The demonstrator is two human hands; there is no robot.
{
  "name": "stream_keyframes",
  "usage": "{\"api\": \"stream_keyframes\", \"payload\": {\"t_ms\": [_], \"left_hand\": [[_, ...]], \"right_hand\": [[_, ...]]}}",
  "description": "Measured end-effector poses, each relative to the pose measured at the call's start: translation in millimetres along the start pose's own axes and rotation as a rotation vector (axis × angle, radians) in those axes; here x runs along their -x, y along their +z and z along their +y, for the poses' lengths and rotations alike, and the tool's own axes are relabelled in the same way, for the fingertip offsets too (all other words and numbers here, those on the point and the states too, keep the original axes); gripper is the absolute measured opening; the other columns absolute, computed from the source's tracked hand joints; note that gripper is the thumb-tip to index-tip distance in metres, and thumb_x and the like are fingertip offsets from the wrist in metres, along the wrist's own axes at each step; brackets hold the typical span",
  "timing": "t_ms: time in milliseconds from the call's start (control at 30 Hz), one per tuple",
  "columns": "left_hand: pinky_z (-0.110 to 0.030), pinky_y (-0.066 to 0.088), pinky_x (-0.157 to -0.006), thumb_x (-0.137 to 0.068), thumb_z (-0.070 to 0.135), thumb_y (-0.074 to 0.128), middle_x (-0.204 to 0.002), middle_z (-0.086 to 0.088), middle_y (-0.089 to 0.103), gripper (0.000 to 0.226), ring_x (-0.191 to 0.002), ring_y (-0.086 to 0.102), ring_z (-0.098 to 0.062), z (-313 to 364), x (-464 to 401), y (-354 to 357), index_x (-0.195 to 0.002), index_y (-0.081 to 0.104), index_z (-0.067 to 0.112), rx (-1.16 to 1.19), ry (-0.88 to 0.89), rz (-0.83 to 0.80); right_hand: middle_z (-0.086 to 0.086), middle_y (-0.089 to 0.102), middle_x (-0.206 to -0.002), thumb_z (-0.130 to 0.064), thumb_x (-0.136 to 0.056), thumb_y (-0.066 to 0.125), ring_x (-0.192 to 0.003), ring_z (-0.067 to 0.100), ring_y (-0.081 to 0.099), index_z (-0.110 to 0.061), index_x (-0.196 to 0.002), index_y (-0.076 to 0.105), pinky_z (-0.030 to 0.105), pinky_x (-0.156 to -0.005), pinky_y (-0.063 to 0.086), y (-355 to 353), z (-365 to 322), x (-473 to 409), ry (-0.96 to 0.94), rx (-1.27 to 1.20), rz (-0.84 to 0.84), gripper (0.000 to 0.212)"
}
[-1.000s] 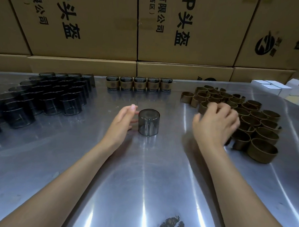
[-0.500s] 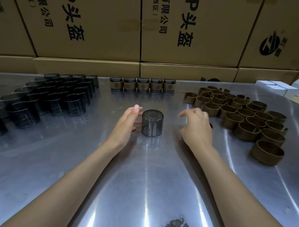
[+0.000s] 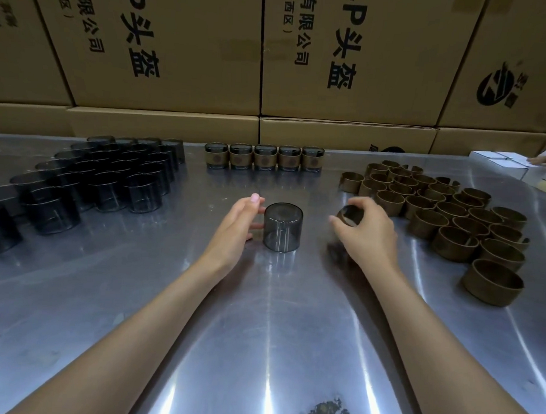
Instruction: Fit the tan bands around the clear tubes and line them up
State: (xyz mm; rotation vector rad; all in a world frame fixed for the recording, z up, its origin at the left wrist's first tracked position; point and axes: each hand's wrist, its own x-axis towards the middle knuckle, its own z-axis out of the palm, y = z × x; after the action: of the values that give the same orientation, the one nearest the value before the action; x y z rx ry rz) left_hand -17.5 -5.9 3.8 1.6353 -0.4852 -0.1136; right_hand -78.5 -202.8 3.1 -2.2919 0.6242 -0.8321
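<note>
Steady the tube (image 3: 282, 227), which stands just right of the left hand (image 3: 238, 228) with its fingers (image 3: 254, 199) spread loosely against the wall, then bring over the band (image 3: 349, 215) pinched in the right hand (image 3: 369, 234), level it above the rim and press down evenly so it neither tilts nor jams. Bare table (image 3: 260, 316) between the two sets of fingertips and on the near side, plenty of room; spare bands (image 3: 453, 214) crowd just right of the right fingers, bare tubes (image 3: 110, 174) well left, finished row (image 3: 264, 158) beyond.
</note>
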Motion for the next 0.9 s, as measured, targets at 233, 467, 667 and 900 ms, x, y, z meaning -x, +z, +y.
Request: {"api": "stream_keyframes", "payload": {"t_ms": [233, 467, 667, 900], "left_hand": [[-0.011, 0.039, -0.089, -0.091, 0.048, 0.049, -0.119, 0.009, 0.061, 0.034, -0.11, 0.055, 0.006, 5, 5, 1, -0.113, 0.062, 0.026, 0.04, 0.128, -0.017], [-0.017, 0.045, -0.083, -0.091, 0.031, 0.065, -0.095, 0.008, 0.064, 0.006, -0.092, 0.059, 0.004, 14, 7, 5, -0.096, 0.061, 0.033, -0.033, 0.271, 0.025], [-0.008, 0.047, -0.074, -0.093, 0.019, 0.062, -0.088, 0.009, 0.067, 0.011, -0.08, 0.062, 0.009, 12, 4, 3, -0.097, 0.063, 0.029, 0.047, 0.246, 0.088], [-0.011, 0.048, -0.082, -0.093, 0.019, 0.061, -0.094, 0.012, 0.067, 0.012, -0.085, 0.062, 0.009, 11, 6, 5, -0.1, 0.062, 0.028, 0.004, 0.234, 0.038]], "right_hand": [[-0.002, 0.061, -0.12, -0.034, -0.08, 0.076, -0.111, 0.014, 0.055, -0.017, -0.124, 0.058, 0.019, -0.086, 0.043, 6, -48, 28, -0.559, -0.115, 0.146, 0.051], [-0.003, 0.059, -0.126, -0.028, -0.081, 0.074, -0.118, 0.014, 0.053, -0.018, -0.129, 0.055, 0.026, -0.087, 0.048, 17, -57, 39, -0.653, -0.114, 0.033, 0.052], [-0.01, 0.054, -0.128, -0.041, -0.082, 0.064, -0.119, 0.007, 0.049, -0.023, -0.135, 0.047, 0.018, -0.092, 0.042, 23, -49, 36, -0.554, -0.236, -0.059, 0.058], [-0.021, 0.053, -0.119, -0.04, -0.095, 0.034, -0.122, 0.005, 0.045, -0.031, -0.134, 0.048, 0.013, -0.089, 0.032, 33, -39, 28, -0.38, -0.344, -0.138, 0.042]]}}
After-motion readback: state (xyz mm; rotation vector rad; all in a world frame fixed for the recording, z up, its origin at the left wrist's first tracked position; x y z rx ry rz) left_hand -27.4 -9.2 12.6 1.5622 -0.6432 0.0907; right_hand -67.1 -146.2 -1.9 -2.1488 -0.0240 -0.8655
